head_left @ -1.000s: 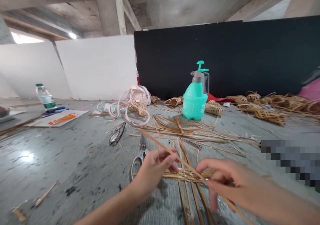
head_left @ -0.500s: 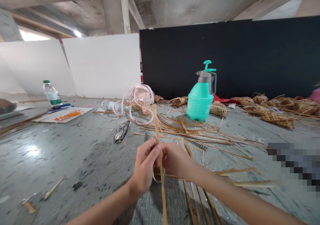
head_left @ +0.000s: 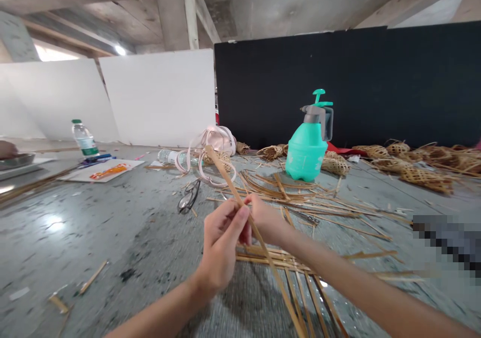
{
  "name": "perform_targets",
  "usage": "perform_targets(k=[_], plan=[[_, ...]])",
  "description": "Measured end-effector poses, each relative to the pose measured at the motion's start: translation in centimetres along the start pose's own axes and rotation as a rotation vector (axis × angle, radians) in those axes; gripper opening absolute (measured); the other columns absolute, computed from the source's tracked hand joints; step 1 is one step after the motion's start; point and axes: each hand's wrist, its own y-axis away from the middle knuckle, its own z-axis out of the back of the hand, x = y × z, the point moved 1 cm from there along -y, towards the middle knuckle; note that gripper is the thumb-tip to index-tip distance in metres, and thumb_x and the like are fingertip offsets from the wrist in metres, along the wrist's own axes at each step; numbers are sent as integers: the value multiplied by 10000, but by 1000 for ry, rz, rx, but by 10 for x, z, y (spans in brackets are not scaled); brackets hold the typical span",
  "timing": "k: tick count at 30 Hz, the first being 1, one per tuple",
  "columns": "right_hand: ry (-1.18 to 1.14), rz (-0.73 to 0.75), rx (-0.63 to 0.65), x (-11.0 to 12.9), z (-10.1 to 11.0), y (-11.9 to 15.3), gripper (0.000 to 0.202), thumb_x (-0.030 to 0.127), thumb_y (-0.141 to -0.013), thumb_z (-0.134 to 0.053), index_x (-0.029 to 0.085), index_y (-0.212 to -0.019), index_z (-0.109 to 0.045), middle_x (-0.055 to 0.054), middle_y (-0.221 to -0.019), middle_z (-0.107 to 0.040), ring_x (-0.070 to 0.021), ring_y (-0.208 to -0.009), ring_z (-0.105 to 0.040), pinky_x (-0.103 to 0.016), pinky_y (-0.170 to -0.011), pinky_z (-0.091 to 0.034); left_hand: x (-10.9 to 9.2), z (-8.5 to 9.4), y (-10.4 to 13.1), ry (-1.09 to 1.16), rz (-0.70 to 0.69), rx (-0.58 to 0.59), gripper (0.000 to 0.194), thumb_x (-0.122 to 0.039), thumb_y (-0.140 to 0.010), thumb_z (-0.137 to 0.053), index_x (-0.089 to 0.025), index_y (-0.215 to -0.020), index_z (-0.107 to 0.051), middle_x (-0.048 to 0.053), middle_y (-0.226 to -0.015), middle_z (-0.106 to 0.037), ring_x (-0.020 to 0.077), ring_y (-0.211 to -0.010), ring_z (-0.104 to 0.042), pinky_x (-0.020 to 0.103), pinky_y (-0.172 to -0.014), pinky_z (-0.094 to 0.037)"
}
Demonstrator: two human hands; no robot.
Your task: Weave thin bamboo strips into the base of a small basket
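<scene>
A long flat bamboo strip (head_left: 225, 176) runs slanted from upper left down to the lower right, past both hands. My left hand (head_left: 221, 242) is closed, pinching the strip between thumb and fingers. Just behind it my right hand (head_left: 265, 222) is closed, its curled fingers close to the strip and partly hidden. Scissors showed at that hand half a second ago; now they are almost wholly covered. Below the hands, several bamboo strips (head_left: 263, 260) lie crossed on the grey table (head_left: 158, 268).
Beyond the hands are loose strips (head_left: 300, 196), glasses (head_left: 188, 197), a pink bag (head_left: 218, 140) and a green spray bottle (head_left: 306, 152). Woven bamboo pieces (head_left: 424, 177) lie at the right. A water bottle (head_left: 85, 140) stands left, and a person's hand (head_left: 7, 150) shows at the far left edge.
The strip has swung from nearly upright to slanted, its top moving left and its lower end right. The scissors' ring, visible under the hands before, is now hidden. The view has shifted slightly.
</scene>
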Motion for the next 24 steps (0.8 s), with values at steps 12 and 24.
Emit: perform_targets(k=[12, 24], plan=[[61, 56, -284, -27, 89, 88, 346, 454, -747, -571, 248, -1023, -537, 13, -645, -534, -170, -558, -513, -306, -543, -457, 6, -9, -6, 79, 338, 111, 279, -369, -725, -630, -113, -621, -584, 40, -578, -625, 125, -449, -584, 227, -441, -476], [506, 199, -281, -48, 77, 120, 464, 471, -742, -566, 364, -1169, -421, -47, -1112, -591, -288, -957, -580, -430, -734, -516, 16, -19, 2, 116, 566, 261, 283, -371, -684, -681, -95, -628, -657, 82, -608, -664, 172, -560, -645, 316, -622, -548]])
